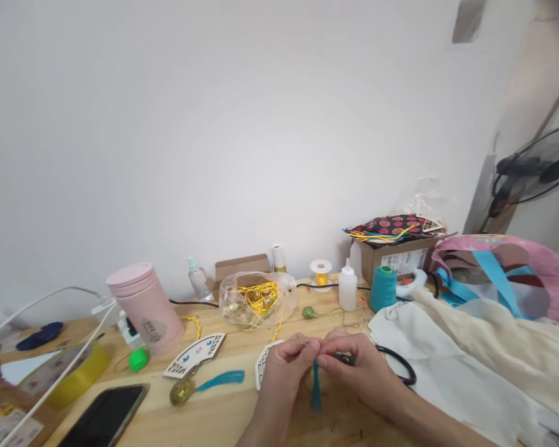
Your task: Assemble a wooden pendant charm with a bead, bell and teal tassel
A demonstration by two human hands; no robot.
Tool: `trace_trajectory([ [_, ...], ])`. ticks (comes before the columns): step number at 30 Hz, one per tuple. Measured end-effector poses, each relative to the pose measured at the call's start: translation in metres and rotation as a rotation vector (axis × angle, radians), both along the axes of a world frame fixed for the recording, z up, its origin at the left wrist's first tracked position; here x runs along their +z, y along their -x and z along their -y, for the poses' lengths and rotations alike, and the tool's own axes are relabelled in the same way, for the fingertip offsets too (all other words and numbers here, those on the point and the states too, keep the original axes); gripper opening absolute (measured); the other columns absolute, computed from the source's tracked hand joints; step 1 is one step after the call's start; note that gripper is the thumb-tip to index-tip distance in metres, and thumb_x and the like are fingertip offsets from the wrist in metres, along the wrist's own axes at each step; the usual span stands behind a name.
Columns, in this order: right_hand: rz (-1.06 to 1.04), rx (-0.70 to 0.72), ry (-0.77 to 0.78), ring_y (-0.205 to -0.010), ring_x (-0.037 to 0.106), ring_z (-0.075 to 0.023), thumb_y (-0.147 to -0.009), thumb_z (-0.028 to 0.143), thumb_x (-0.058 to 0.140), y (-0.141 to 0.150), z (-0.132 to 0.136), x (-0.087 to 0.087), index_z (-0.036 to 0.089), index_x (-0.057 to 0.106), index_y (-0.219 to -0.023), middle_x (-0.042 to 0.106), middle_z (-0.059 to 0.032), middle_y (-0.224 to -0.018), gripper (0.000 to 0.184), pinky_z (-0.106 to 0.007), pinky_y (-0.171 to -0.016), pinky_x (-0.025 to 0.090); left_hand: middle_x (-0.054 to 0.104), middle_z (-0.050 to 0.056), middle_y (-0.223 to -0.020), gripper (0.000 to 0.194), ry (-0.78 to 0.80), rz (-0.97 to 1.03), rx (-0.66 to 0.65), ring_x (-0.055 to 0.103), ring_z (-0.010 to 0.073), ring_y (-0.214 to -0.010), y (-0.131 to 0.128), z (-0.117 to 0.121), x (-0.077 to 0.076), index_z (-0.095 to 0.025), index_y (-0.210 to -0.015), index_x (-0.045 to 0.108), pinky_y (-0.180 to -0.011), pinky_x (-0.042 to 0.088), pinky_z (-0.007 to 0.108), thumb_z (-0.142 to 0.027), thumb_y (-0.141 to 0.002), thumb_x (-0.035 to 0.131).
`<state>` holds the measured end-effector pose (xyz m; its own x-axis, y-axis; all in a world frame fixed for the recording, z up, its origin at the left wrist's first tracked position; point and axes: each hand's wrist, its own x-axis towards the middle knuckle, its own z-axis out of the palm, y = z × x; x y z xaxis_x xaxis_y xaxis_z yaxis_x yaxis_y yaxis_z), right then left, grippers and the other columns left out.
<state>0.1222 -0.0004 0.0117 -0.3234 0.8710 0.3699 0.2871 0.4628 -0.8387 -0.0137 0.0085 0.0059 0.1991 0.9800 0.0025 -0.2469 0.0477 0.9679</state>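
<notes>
Wooden table [158, 397] by white wall [270, 124], pink tumbler [144, 307] beside fan-shaped piece [195, 356], both hands' grip pinching blue tassel [315, 391].

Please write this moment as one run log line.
left hand, right hand: fingertips together, at top of slim blue thread tassel | teal cone-shaped thread spool: upright

Left hand [292, 366] and right hand [354, 360] met fingertip to fingertip above the wooden table [205, 422], pinching the top of a blue tassel [315, 392] that hung down between them. Partly behind the left hand lay a white lattice piece [261, 365]; farther back, a clear bag [258, 300] of yellow cord, a white squeeze bottle [347, 288] and a teal thread cone [382, 289]. Off to the left: fan-shaped ornament [195, 356], pink canister [146, 308], dark phone [105, 417], yellow tape roll [81, 374].
</notes>
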Motion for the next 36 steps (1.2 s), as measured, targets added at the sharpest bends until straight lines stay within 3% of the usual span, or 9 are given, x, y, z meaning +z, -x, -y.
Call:
trace_trajectory([
  [6,0.059,-0.032,-0.042,-0.063,0.052,-0.0138,-0.073,0.021,0.054,-0.012,-0.002,0.001,0.015,0.062,-0.059,0.059,-0.0011,-0.061,0.017,-0.024,-0.061,0.039,0.047,-0.003,-0.057,0.024,-0.005,-0.058,0.040,0.039,0.0073,-0.050,0.003,-0.002,0.000,-0.013,-0.049,0.061,-0.048,0.031,0.019,-0.032,-0.064,0.064],
  [11,0.018,-0.123,-0.029,-0.066,0.051,-0.0142,-0.072,0.026,0.057,-0.019,-0.002,0.009,0.018,0.064,-0.078,0.059,-0.0015,-0.070,0.012,-0.024,-0.061,0.039,0.053,-0.001,-0.046,0.018,-0.009,-0.297,-0.065,0.043,0.0110,-0.049,-0.006,0.003,-0.001,-0.012,-0.049,0.065,-0.049,0.032,0.021,-0.027,-0.060,0.066],
  [18,0.081,-0.115,-0.065,-0.064,0.051,-0.0142,-0.066,0.013,0.057,-0.012,0.005,0.000,0.019,0.067,-0.063,0.058,-0.0009,-0.062,0.012,-0.025,-0.059,0.036,0.053,-0.003,-0.045,0.019,-0.014,-0.465,-0.096,0.044,0.0120,-0.050,-0.012,0.010,-0.003,-0.013,-0.052,0.066,-0.047,0.030,0.021,-0.027,-0.064,0.061],
  [22,-0.229,-0.120,0.222,-0.055,0.045,-0.0109,-0.071,0.022,0.054,-0.017,0.001,0.002,0.015,0.057,-0.056,0.051,0.0016,-0.056,0.017,-0.022,-0.053,0.035,0.061,0.002,-0.055,0.024,-0.015,-0.318,-0.235,0.050,0.0143,-0.057,-0.014,0.011,0.000,-0.012,-0.059,0.066,-0.056,0.036,0.024,-0.030,-0.070,0.056],
  [25,-0.562,-0.116,0.446,-0.052,0.038,-0.0085,-0.072,0.033,0.057,-0.023,-0.006,0.003,0.015,0.051,-0.058,0.042,0.0044,-0.053,0.024,-0.020,-0.051,0.032,0.051,-0.001,-0.042,0.024,0.103,0.053,-0.376,0.044,0.0108,-0.044,-0.013,0.011,0.000,-0.013,-0.054,0.061,-0.056,0.040,0.027,-0.030,-0.070,0.054],
  [27,-0.737,-0.100,0.481,-0.053,0.036,-0.0083,-0.071,0.035,0.058,-0.029,-0.011,0.004,0.015,0.050,-0.058,0.040,0.0045,-0.054,0.025,-0.020,-0.053,0.032,0.039,-0.005,-0.034,0.025,0.194,0.295,-0.466,0.036,0.0088,-0.036,-0.010,0.010,-0.001,-0.015,-0.046,0.054,-0.053,0.042,0.030,-0.029,-0.067,0.053],
  [30,-0.908,-0.090,0.429,-0.056,0.037,-0.0088,-0.072,0.035,0.058,-0.039,-0.017,0.008,0.015,0.052,-0.063,0.041,0.0035,-0.058,0.022,-0.021,-0.057,0.035,0.033,-0.005,-0.033,0.025,0.262,0.414,-0.536,0.032,0.0082,-0.033,-0.003,0.007,0.001,-0.016,-0.041,0.049,-0.049,0.042,0.030,-0.025,-0.065,0.052],
  [32,-0.899,-0.157,0.379,-0.055,0.038,-0.0094,-0.071,0.036,0.059,-0.044,-0.018,0.013,0.016,0.053,-0.065,0.042,0.0032,-0.058,0.022,-0.021,-0.057,0.035,0.035,-0.005,-0.036,0.026,0.263,0.401,-0.447,0.032,0.0074,-0.034,0.001,0.005,0.003,-0.015,-0.043,0.050,-0.043,0.038,0.025,-0.025,-0.068,0.051],
  [36,-0.556,-0.235,0.233,-0.057,0.042,-0.0108,-0.071,0.035,0.057,-0.041,-0.013,0.017,0.016,0.054,-0.061,0.047,0.0023,-0.059,0.022,-0.022,-0.056,0.035,0.054,-0.001,-0.055,0.018,0.105,0.151,-0.007,0.047,0.0091,-0.051,-0.001,0.003,0.006,-0.014,-0.066,0.064,-0.050,0.039,0.020,-0.031,-0.069,0.058],
])
